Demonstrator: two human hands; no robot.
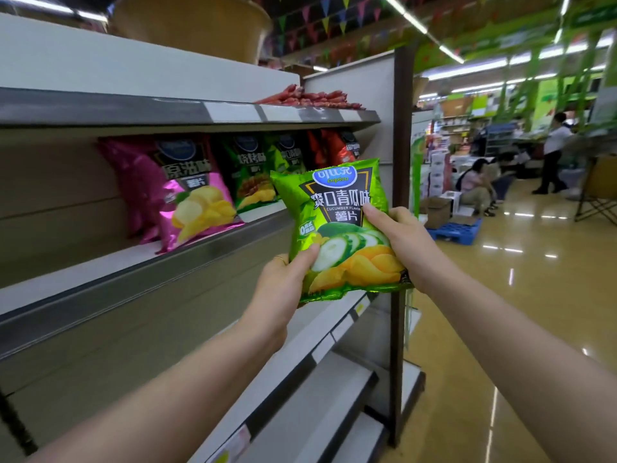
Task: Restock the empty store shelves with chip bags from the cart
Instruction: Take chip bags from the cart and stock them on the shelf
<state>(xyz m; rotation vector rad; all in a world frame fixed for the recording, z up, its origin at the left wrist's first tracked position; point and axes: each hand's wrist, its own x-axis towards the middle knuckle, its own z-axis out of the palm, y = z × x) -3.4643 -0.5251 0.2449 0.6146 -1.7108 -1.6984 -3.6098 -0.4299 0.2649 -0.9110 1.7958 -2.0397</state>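
Observation:
A light green cucumber-flavour chip bag [337, 208] is held upright in front of the shelving. My left hand [283, 285] grips its lower left corner, thumb on the front. My right hand [404, 242] grips its right edge, thumb across the front. Behind the bag, the middle shelf [100, 275] carries a pink chip bag [180, 195], a dark green bag [250, 175], another green bag [288, 155] and a red bag [334, 147], all standing in a row. The cart is out of view.
Red sausage packs [310, 96] lie on the upper shelf. The lower shelves [317, 396] are bare. A brown upright post [400, 228] ends the shelving. On the right runs a shiny aisle floor with a blue pallet [457, 228], boxes, a crouching person [477, 185] and a standing person [554, 152].

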